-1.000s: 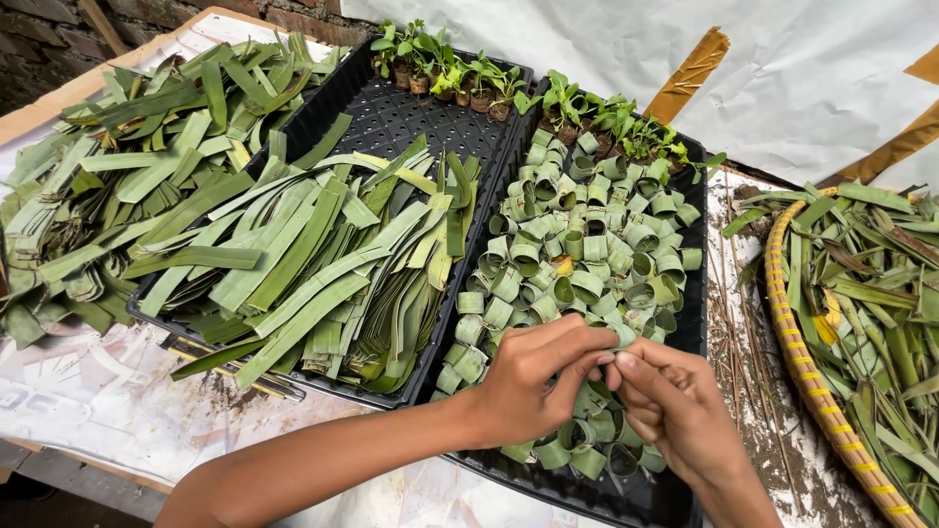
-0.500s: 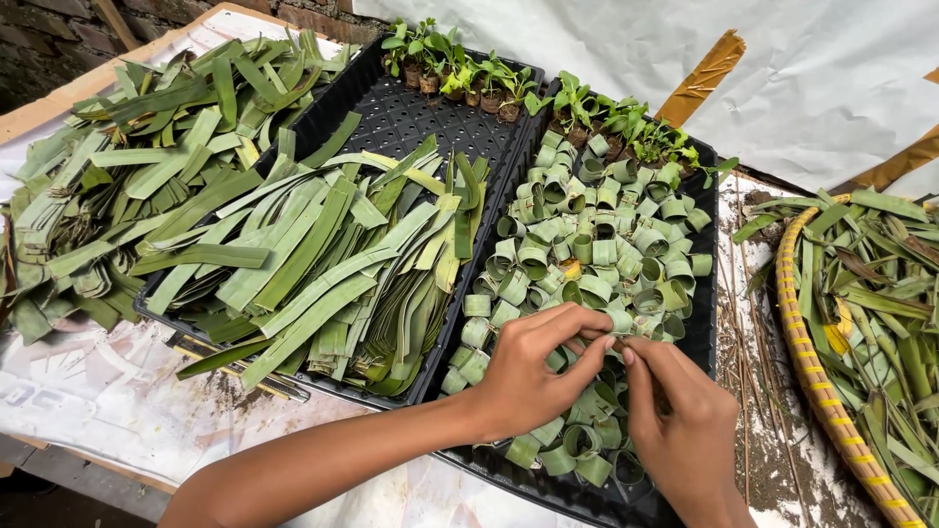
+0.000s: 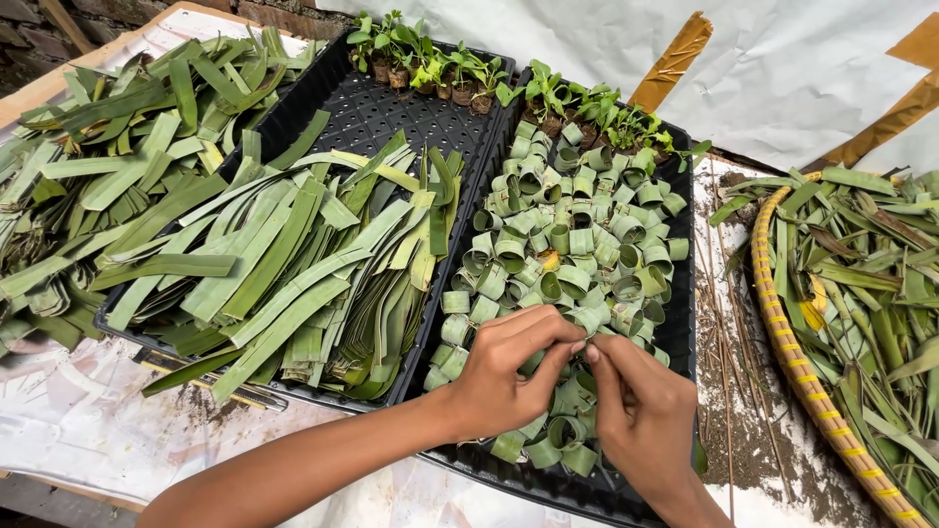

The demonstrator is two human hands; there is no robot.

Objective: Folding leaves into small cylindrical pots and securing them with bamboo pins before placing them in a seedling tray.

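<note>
My left hand (image 3: 509, 376) and my right hand (image 3: 641, 411) meet over the near end of a black tray (image 3: 680, 303) filled with several green leaf rings (image 3: 577, 244). The fingertips of both hands pinch one small leaf ring between them; it is mostly hidden by my fingers. More rolled rings lie under and around both hands. A second black tray (image 3: 381, 112) to the left holds a pile of flat leaf strips (image 3: 293, 264).
Small seedlings in pots (image 3: 440, 68) line the far end of both trays. Loose cut leaves (image 3: 108, 156) cover the table at the left. A woven basket with a yellow rim (image 3: 797, 342) holds leaf scraps at the right. Soil and thin sticks (image 3: 724, 391) lie between tray and basket.
Both hands have closed in a little over the near rings, fingertips now pressed together; the view has shifted slightly.
</note>
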